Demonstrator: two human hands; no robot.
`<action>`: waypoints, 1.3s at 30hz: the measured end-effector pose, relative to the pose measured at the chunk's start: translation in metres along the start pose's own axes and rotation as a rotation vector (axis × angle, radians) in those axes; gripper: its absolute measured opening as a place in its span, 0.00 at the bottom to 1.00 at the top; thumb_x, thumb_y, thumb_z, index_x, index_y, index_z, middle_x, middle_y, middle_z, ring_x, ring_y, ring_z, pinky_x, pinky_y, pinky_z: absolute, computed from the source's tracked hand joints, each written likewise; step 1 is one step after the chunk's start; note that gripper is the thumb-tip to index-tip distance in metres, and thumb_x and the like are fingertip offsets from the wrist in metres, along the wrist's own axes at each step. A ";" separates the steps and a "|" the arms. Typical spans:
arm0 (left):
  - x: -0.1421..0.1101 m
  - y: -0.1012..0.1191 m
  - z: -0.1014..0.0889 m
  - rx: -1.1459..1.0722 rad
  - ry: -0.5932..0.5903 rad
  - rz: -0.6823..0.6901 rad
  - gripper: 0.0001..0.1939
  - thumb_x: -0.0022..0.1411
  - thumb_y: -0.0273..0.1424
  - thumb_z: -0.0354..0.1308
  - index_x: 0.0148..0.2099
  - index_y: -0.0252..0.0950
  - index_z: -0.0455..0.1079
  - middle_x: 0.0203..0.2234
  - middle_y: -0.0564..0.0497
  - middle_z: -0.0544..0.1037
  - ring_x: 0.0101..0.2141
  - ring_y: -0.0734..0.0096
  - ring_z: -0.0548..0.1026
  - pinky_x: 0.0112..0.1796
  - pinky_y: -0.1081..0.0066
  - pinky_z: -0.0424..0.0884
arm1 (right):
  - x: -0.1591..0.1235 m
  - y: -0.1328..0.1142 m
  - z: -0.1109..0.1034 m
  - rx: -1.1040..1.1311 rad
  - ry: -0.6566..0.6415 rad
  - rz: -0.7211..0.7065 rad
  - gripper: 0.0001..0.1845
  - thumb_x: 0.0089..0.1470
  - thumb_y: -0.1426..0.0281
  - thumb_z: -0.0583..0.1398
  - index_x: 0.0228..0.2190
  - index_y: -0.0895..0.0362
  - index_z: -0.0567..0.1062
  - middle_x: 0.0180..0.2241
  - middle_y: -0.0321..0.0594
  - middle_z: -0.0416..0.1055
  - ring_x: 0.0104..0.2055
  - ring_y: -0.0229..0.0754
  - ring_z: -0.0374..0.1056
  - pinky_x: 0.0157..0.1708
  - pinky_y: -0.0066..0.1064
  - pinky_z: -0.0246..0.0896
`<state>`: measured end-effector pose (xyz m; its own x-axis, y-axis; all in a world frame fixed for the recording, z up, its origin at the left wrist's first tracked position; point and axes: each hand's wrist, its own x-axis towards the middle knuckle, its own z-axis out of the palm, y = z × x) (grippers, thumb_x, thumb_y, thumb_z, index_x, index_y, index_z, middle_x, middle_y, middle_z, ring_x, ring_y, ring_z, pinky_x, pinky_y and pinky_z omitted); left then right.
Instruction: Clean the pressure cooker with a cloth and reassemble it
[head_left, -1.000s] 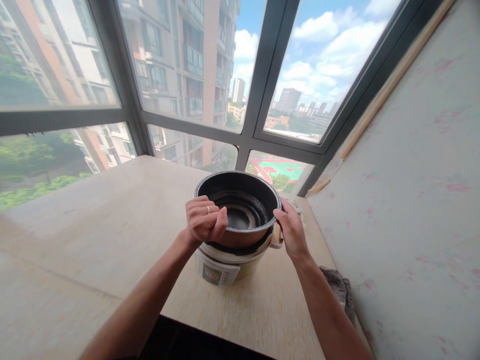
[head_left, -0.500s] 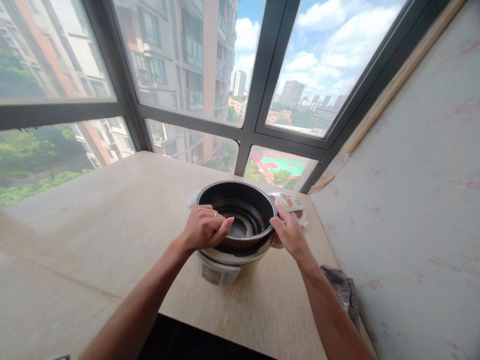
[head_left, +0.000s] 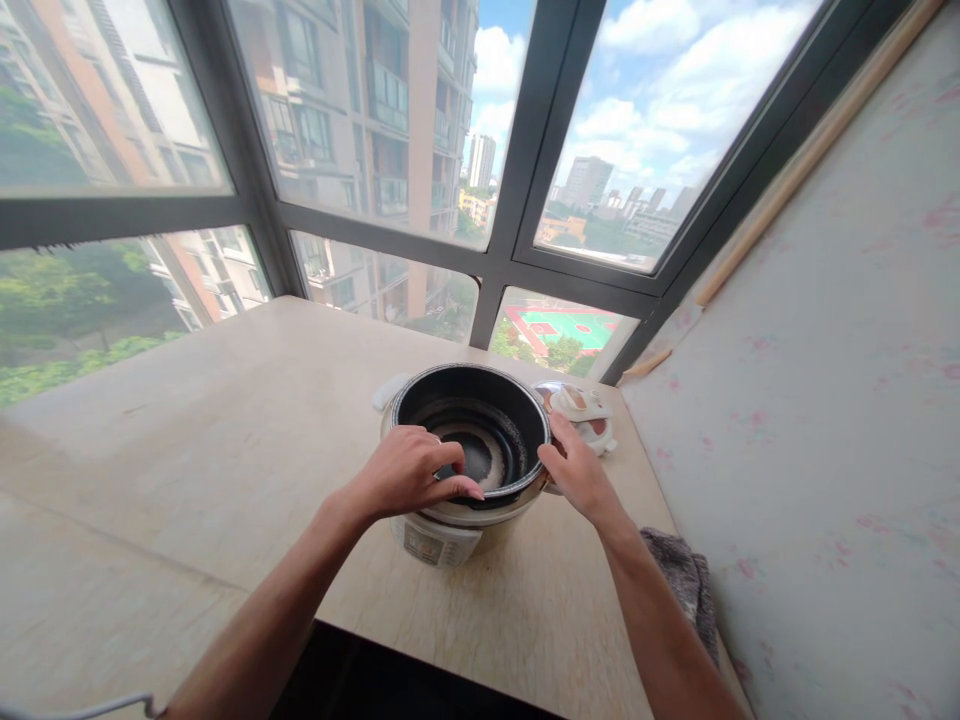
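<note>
A black inner pot point(head_left: 480, 410) with a pale ring on its bottom sits in a white electric cooker point(head_left: 450, 545), its rim just above the body. My left hand point(head_left: 409, 470) is at the pot's front left rim, fingers curled over it and the thumb stretched along the front edge. A ring shows on one finger. At the right rim, my right hand point(head_left: 577, 470) has its thumb against the edge and its fingers on the outer side, partly hidden. Behind that hand lies a white lid-like part point(head_left: 581, 402) with a shiny metal underside.
The cooker stands on a beige stone-patterned counter point(head_left: 187, 430) below grey-framed windows. A grey cloth point(head_left: 686, 580) lies by the flowered wall point(head_left: 810, 450) on the right. A dark gap point(head_left: 360, 675) borders the counter's near edge. A thin metal piece point(head_left: 112, 708) shows at bottom left.
The inner pot has sunk lower into the cooker. My left hand has turned, its thumb moving down and right to the front rim. My right hand stays at the right rim.
</note>
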<state>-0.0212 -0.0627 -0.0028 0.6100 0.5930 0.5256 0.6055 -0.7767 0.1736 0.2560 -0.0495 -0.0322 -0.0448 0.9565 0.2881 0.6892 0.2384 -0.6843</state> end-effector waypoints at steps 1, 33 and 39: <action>0.000 0.001 -0.001 0.001 -0.016 -0.013 0.34 0.68 0.60 0.45 0.29 0.37 0.74 0.16 0.53 0.71 0.20 0.72 0.69 0.27 0.70 0.55 | -0.001 0.001 0.000 -0.014 -0.003 0.004 0.37 0.53 0.64 0.53 0.62 0.63 0.70 0.67 0.52 0.61 0.72 0.57 0.52 0.71 0.52 0.44; -0.008 -0.007 -0.001 -0.057 -0.031 -0.174 0.23 0.73 0.44 0.48 0.32 0.38 0.75 0.27 0.53 0.79 0.32 0.67 0.72 0.40 0.62 0.58 | -0.040 -0.007 0.017 -0.178 0.152 -0.164 0.41 0.68 0.51 0.46 0.64 0.74 0.63 0.67 0.65 0.56 0.72 0.58 0.51 0.70 0.55 0.45; -0.014 -0.003 0.005 -0.069 0.072 -0.195 0.23 0.74 0.41 0.46 0.31 0.38 0.75 0.25 0.53 0.78 0.31 0.68 0.70 0.43 0.62 0.59 | -0.041 -0.003 0.021 -0.134 0.203 -0.188 0.40 0.69 0.50 0.46 0.65 0.70 0.62 0.68 0.61 0.57 0.72 0.56 0.50 0.70 0.55 0.45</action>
<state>-0.0294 -0.0674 -0.0148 0.4455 0.7186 0.5340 0.6702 -0.6632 0.3332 0.2405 -0.0863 -0.0558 -0.0446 0.8413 0.5387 0.7723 0.3711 -0.5156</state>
